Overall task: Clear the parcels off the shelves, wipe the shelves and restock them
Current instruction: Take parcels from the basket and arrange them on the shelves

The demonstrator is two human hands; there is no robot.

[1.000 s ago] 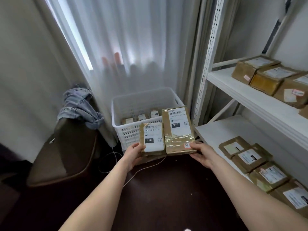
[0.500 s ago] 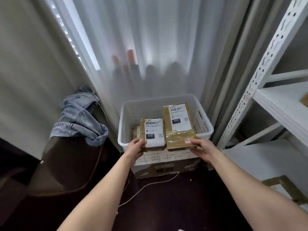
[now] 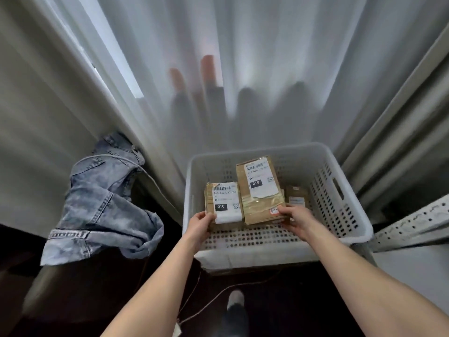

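Note:
Two brown cardboard parcels with white "010" labels are held side by side inside a white perforated plastic basket (image 3: 340, 207). The small parcel (image 3: 224, 203) is on the left, and my left hand (image 3: 200, 223) grips its near left corner. The larger taped parcel (image 3: 261, 190) is on the right; my right hand (image 3: 295, 218) grips its near right corner with the thumb on top. Another small parcel (image 3: 295, 197) lies in the basket behind my right hand. More of the basket's floor is hidden under the held parcels.
A white slotted shelf upright (image 3: 413, 227) crosses the right edge. Blue denim clothing (image 3: 102, 205) hangs over a dark brown chair (image 3: 60, 288) at left. Sheer white curtains (image 3: 243, 81) hang behind the basket. A thin cable (image 3: 218, 300) and my foot (image 3: 234, 302) are on the dark floor.
Both hands carried the two parcels forward and down, from above the basket's front rim to inside it. My view turned left and down, so the shelves left the frame.

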